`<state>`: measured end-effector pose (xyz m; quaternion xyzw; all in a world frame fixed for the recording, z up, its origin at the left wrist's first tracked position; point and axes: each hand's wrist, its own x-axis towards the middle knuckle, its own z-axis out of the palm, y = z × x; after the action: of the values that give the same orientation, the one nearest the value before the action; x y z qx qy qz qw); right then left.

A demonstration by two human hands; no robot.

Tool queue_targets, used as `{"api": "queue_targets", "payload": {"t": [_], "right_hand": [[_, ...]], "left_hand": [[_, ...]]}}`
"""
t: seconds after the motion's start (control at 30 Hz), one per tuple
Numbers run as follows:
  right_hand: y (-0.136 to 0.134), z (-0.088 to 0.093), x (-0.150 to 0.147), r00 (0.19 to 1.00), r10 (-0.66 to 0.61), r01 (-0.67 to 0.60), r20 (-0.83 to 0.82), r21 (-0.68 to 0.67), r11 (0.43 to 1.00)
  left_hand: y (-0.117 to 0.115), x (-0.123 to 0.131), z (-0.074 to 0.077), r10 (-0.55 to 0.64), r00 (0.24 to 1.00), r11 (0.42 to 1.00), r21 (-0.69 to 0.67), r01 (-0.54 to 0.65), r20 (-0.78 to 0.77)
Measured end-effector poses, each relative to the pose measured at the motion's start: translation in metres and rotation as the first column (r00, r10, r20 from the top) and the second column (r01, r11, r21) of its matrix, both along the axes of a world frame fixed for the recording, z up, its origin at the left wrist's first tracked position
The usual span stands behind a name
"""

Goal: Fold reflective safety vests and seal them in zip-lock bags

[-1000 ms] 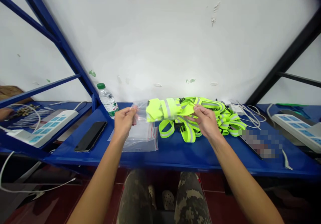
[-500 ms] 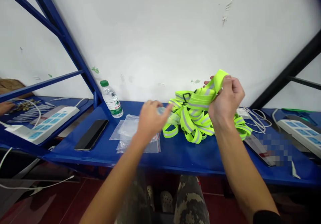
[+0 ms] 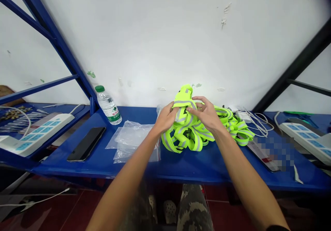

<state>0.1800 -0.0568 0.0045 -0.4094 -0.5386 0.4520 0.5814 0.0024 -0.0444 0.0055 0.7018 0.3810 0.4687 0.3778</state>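
Head view: reflective vest (image 3: 184,137) bundled mid-frame on the blue shelf (image 3: 134,169). My left hand (image 3: 165,118) and right hand (image 3: 205,115) sit together on it, can't tell if clamped. Light, soft, floppy webbing, tangles easily; best hold is the folded top section (image 3: 184,98).

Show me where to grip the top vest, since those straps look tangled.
Grip the folded yellow peak of the top vest, coming from above: it stands up clear, while the looped reflective straps below cross each other and could snag.
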Motion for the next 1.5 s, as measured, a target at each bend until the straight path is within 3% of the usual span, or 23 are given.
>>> {"api": "queue_targets", "payload": {"t": [0.13, 0.2, 0.23, 0.3, 0.37, 0.4, 0.5, 0.57, 0.63, 0.73, 0.83, 0.9, 1.1, 1.2, 1.3, 1.4, 1.5], "right_hand": [[0.012, -0.01, -0.004, 0.994, -0.069, 0.069, -0.084, -0.013, 0.998], [0.017, -0.011, 0.001, 0.983, -0.184, 0.185, -0.017, 0.073, 0.98], [0.02, -0.011, 0.005, 0.959, -0.281, 0.274, 0.028, 0.14, 0.951], [0.025, -0.011, 0.017, 0.858, -0.507, 0.471, 0.084, 0.268, 0.841], [0.029, -0.01, 0.032, 0.735, -0.668, 0.61, 0.119, 0.312, 0.728], [0.029, -0.01, 0.039, 0.694, -0.698, 0.632, 0.173, 0.318, 0.707], [0.018, -0.004, 0.049, 0.617, -0.64, 0.494, 0.459, 0.407, 0.768], [0.003, 0.003, 0.042, 0.6, -0.536, 0.28, 0.594, 0.472, 0.836], [-0.012, 0.012, 0.028, 0.645, -0.368, 0.036, 0.669, 0.455, 0.89], [-0.025, 0.018, 0.01, 0.57, -0.232, -0.208, 0.788, 0.412, 0.887], [-0.021, 0.016, 0.013, 0.456, -0.29, -0.227, 0.842, 0.425, 0.876], [-0.016, 0.012, 0.023, 0.431, -0.256, -0.224, 0.865, 0.377, 0.899], [-0.007, 0.012, 0.04, 0.482, 0.036, -0.36, 0.875, 0.161, 0.919], [-0.007, 0.011, 0.042, 0.479, 0.062, -0.353, 0.875, 0.128, 0.927], [-0.006, 0.006, 0.045, 0.51, 0.02, -0.303, 0.86, 0.158, 0.94], [-0.005, 0.0, 0.045, 0.533, -0.106, -0.197, 0.839, 0.245, 0.949], [-0.005, -0.007, 0.04, 0.535, -0.217, -0.16, 0.816, 0.35, 0.923]], "left_hand": [[0.001, -0.003, -0.006, -0.243, 0.96, 0.922, -0.274, 0.273, 0.141], [0.003, -0.006, -0.007, -0.231, 0.972, 0.918, -0.322, 0.231, 0.04], [0.005, -0.008, -0.008, -0.181, 0.98, 0.943, -0.295, 0.151, -0.077], [0.007, -0.011, -0.009, -0.01, 0.933, 0.994, -0.101, -0.029, -0.361], [0.007, -0.013, -0.009, 0.184, 0.815, 0.98, 0.17, -0.106, -0.55], [0.006, -0.014, -0.01, 0.269, 0.763, 0.952, 0.285, -0.116, -0.588], [0.002, -0.013, -0.014, 0.447, 0.683, 0.863, 0.48, -0.158, -0.578], [0.0, -0.011, -0.018, 0.495, 0.681, 0.822, 0.544, -0.167, -0.539], [-0.001, -0.007, -0.022, 0.503, 0.697, 0.797, 0.586, -0.147, -0.511], [-0.001, -0.002, -0.025, 0.5, 0.697, 0.774, 0.627, -0.093, -0.515], [-0.003, 0.002, -0.026, 0.473, 0.682, 0.779, 0.627, -0.027, -0.558], [-0.004, 0.003, -0.025, 0.452, 0.669, 0.786, 0.619, 0.015, -0.59], [-0.003, 0.009, -0.028, 0.448, 0.598, 0.767, 0.63, 0.124, -0.664], [-0.003, 0.009, -0.028, 0.429, 0.604, 0.791, 0.602, 0.108, -0.672], [-0.015, 0.008, -0.023, 0.394, 0.655, 0.813, 0.577, 0.08, -0.645], [-0.035, 0.011, -0.018, 0.412, 0.75, 0.849, 0.516, -0.111, -0.517], [-0.041, 0.018, -0.02, 0.331, 0.886, 0.938, 0.214, -0.272, -0.326]]}}
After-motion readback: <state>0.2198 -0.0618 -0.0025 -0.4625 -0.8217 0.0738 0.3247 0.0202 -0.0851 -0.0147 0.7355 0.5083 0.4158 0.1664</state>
